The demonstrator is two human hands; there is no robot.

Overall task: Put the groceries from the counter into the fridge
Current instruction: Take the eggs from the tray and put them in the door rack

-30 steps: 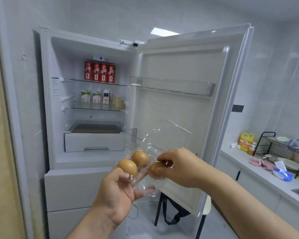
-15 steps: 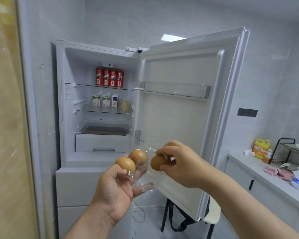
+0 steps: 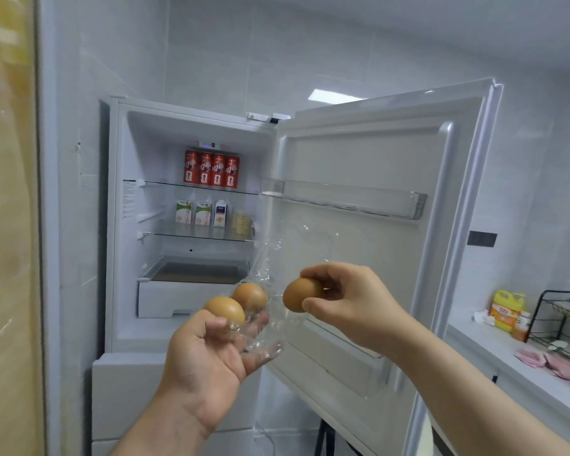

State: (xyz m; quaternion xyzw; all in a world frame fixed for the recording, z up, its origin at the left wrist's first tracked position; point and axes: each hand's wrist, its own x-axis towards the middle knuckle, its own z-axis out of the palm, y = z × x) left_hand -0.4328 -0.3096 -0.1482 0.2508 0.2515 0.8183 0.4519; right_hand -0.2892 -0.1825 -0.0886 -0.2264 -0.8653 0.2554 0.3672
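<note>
while l hand (image 3: 208,357) grips clear pack (image 3: 265,339) w/ 2 eggs (image 3: 226,309), r hand (image 3: 352,301) fingers (image 3: 321,272) pinch 3rd egg (image 3: 298,295).

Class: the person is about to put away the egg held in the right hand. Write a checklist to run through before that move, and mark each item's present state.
1. Fridge door open wide: ok.
2. Right hand grips the loose egg between thumb and fingers: ok.
3. Left hand holds the clear plastic pack with the two other eggs: ok.
4. Room on the upper door shelf: ok, nothing shows through its clear front.
5. Loose egg's shell uncracked: cannot tell, the far side is hidden.
</note>
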